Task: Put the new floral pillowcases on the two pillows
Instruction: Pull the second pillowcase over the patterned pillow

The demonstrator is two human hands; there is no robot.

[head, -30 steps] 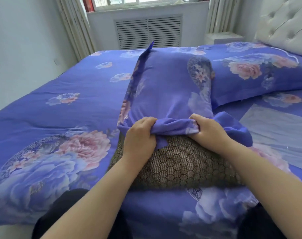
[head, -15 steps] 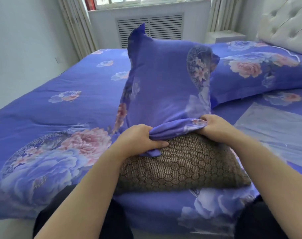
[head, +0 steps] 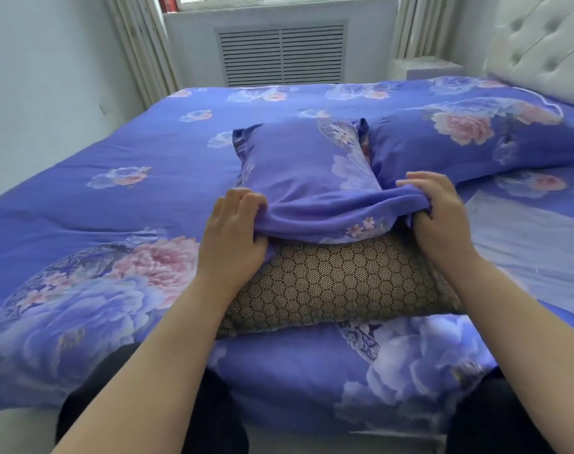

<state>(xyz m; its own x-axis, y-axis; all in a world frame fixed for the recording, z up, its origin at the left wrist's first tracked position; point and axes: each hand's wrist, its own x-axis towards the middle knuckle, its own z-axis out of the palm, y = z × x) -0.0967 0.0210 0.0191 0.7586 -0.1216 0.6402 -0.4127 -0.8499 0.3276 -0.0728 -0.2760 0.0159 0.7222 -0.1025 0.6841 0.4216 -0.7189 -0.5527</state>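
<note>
Between the two hands, the open hem of the floral pillowcase sits bunched across the middle of the brown honeycomb-patterned pillow. The left hand clenches a fistful of the hem at its own side, fingers curled over the cloth; the right hand grasps the opposite side, thumb tucked under the fold and fingers draped over it. Beyond the knuckles, the far half of the pillow is already sheathed; towards the wrists, the near half lies bare on the floral quilt.

The likely trouble is uneven pulling — if one hand drags its side further than the other, the case could twist and the far corners may not fill. The rough mesh of the pillow probably grips the smooth fabric, so the hem may snag and bunch rather than slide, and a hard tug could strain a seam. The pillow lies near the bed's edge, close to the person's knees, so a strong pull towards the body might slip it off.

Just past the right hand, touching the half-dressed pillow, a second pillow already wears its floral case.

No brand, label or legible writing shows anywhere — only printed flowers.
</note>
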